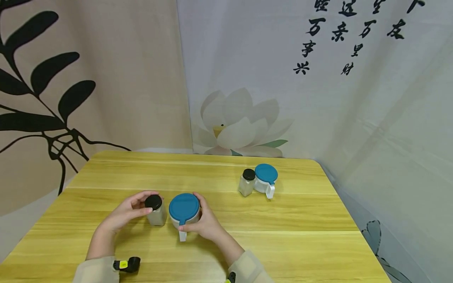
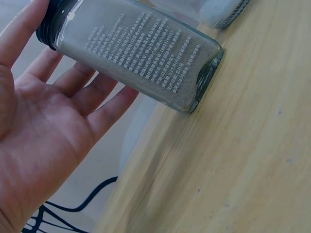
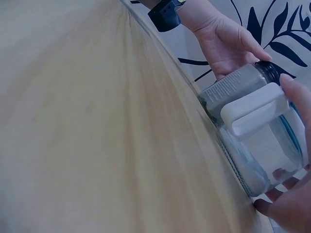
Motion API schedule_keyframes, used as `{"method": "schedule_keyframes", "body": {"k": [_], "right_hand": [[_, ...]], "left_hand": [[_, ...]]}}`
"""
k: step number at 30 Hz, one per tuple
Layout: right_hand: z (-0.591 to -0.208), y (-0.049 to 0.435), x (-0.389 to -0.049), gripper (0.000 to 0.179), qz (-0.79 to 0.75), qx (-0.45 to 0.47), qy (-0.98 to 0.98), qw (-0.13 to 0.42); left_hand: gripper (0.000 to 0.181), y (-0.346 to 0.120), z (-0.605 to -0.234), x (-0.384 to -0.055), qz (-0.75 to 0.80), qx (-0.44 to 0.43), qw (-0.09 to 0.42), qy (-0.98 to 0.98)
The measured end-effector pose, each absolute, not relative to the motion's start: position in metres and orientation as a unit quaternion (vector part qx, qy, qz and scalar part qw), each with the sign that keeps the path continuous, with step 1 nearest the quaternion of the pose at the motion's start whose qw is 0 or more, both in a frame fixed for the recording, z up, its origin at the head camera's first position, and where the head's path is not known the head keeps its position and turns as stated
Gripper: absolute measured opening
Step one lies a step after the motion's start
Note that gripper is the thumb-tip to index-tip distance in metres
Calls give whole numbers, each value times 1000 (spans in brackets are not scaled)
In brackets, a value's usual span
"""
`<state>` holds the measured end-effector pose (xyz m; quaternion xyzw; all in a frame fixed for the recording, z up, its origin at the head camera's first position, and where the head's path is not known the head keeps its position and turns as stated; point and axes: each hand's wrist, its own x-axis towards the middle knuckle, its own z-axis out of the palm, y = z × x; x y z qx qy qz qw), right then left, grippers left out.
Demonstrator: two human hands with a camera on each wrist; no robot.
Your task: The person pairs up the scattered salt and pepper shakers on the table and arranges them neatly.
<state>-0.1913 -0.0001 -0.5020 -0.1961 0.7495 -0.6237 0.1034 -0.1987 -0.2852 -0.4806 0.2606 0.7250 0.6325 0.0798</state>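
Note:
My left hand (image 1: pixel 122 214) holds a square glass spice jar (image 1: pixel 157 217) with a black screw lid, thumb at the lid and fingers along the far side. Printed text and a grey powder show on it in the left wrist view (image 2: pixel 141 53). Just right of it stands a clear seasoning pot with a blue lid (image 1: pixel 184 206) and a white handle (image 3: pixel 255 109). My right hand (image 1: pixel 207 224) grips this pot, thumb by the top of the handle and fingers round its right side. Both containers are upright, bases at the tabletop.
Toward the back right of the wooden table (image 1: pixel 301 236) stand a second black-lidded jar (image 1: pixel 246 184) and a second blue-lidded pot (image 1: pixel 266 173), side by side. Behind the table hangs a printed cloth (image 1: pixel 240 78) with a flower and characters.

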Motion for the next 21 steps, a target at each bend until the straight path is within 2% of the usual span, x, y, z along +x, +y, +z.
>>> {"method": "schedule_keyframes", "body": {"k": [21], "right_hand": [[-497, 4, -189, 101, -622, -205, 751, 89]], "left_hand": [[42, -283, -472, -198, 605, 262, 50, 751]]}}
